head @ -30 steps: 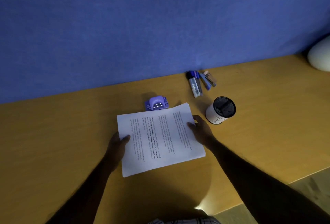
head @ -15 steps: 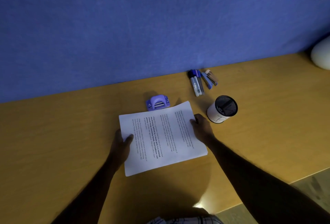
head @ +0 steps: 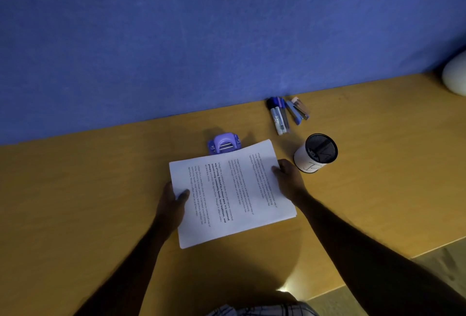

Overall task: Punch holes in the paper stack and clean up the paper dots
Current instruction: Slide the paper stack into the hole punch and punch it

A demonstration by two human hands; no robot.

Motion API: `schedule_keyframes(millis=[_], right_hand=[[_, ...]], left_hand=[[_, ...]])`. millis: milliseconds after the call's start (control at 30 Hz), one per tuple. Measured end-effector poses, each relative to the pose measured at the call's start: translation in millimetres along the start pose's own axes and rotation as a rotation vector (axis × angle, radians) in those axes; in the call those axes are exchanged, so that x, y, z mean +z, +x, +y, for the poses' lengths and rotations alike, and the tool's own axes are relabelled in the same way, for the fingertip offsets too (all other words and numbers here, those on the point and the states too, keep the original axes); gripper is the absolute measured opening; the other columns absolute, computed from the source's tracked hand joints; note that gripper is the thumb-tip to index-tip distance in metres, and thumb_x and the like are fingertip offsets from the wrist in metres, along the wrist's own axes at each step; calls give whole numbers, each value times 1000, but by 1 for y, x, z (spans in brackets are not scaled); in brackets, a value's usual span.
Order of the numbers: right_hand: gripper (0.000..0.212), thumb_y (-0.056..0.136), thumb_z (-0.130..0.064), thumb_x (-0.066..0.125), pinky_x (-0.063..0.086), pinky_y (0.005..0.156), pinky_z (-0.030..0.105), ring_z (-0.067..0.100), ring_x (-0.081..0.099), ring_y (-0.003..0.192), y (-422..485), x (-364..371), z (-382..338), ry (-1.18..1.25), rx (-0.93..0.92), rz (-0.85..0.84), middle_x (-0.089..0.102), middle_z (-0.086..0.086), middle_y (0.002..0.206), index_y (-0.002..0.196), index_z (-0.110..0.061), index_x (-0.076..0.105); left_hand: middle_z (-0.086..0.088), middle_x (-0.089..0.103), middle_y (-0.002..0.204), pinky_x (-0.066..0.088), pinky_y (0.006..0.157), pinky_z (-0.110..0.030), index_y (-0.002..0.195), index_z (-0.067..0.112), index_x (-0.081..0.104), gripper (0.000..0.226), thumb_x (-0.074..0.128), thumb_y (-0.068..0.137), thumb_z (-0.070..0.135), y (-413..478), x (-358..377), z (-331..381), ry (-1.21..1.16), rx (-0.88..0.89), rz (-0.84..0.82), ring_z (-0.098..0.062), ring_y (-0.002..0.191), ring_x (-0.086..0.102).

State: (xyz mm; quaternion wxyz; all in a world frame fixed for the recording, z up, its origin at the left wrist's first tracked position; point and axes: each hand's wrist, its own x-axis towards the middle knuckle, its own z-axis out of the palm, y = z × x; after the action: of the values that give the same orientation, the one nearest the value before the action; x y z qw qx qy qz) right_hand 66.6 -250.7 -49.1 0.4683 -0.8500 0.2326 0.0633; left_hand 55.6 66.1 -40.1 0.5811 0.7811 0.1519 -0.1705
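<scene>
Head view: a stack [head: 232, 192] of printed sheets is seen lying on a tabletop [head: 88, 189] in front of a blue wall [head: 201, 38], turned at a slant. The stack is held at both sides. Its left edge is pinched by the left hand [head: 172, 204], thumb laid on top. Its right edge is gripped by the right hand [head: 287, 177], fingers curled over the top sheet.

A small purple punch [head: 224, 143] is set just beyond the stack, and the stack's far edge meets its front. Whether the edge is inside the slot cannot be told. A mesh cup [head: 316, 153] stands just right of the right hand, and pens [head: 280, 114] lie near the wall. A pale rounded object [head: 456, 76] is cut off at the far right.

Compared with a second ago, the stack has been nudged slightly up toward the punch, with both grips unchanged. This is judged to be the lining-up step: the punch handle is untouched, no holes or paper dots are seen, and pressing is likely next once the edge is seated.
</scene>
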Motion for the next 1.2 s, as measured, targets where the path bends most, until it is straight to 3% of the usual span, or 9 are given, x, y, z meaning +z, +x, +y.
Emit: schedule_keyframes(millis=[233, 333, 467, 567, 700, 1000, 1200], right_hand=[[9, 97, -21, 52, 43, 60, 27, 22, 61, 78, 5, 2, -5, -32, 20, 8, 65, 7, 89, 95, -15, 58], [14, 96, -19, 52, 44, 63, 28, 24, 62, 81, 7, 2, -6, -45, 33, 14, 66, 8, 92, 101, -11, 62], [17, 96, -16, 51, 46, 67, 31, 27, 62, 83, 11, 2, -9, -44, 30, 14, 67, 10, 93, 103, -8, 64], [21, 96, -17, 50, 48, 68, 32, 26, 62, 84, 16, 2, -14, -51, 39, 8, 67, 10, 100, 110, -8, 63], [28, 96, -21, 51, 41, 57, 22, 18, 58, 85, 20, 2, -16, -49, 72, 40, 59, 2, 104, 122, -11, 55], [31, 93, -18, 55, 56, 81, 45, 31, 66, 93, 24, 1, -15, -66, 72, 100, 67, 15, 110, 124, -11, 56], [32, 91, -21, 61, 58, 75, 37, 23, 67, 84, 22, 5, -20, -44, 53, 59, 70, 10, 107, 122, -13, 61]], left_hand=[[-11, 63, 115, 55, 76, -37, 130, 8, 46, 35, 55, 96, 14, 5, 0, 5, 24, -29, -15, -24, 96, 66], [-14, 63, 118, 55, 83, -41, 129, 6, 48, 35, 55, 95, 11, 7, 0, 7, 46, -52, -6, -26, 100, 65], [-13, 62, 117, 54, 76, -35, 127, 6, 47, 34, 56, 94, 9, 10, 1, 9, 36, -62, 10, -27, 101, 64], [-16, 61, 120, 54, 89, -49, 130, 6, 46, 37, 56, 95, 9, 11, 0, 13, 17, -78, 12, -31, 105, 63], [-18, 60, 123, 52, 94, -53, 133, 4, 44, 40, 55, 94, 7, 14, 1, 16, 7, -80, 9, -32, 109, 62], [-20, 60, 124, 50, 96, -51, 128, 0, 50, 35, 55, 95, 7, 13, 3, 21, 65, -87, 57, -33, 112, 60], [-18, 57, 131, 51, 95, -50, 138, 5, 41, 48, 58, 93, 8, 10, -7, 21, 41, -126, 157, -33, 115, 58]])
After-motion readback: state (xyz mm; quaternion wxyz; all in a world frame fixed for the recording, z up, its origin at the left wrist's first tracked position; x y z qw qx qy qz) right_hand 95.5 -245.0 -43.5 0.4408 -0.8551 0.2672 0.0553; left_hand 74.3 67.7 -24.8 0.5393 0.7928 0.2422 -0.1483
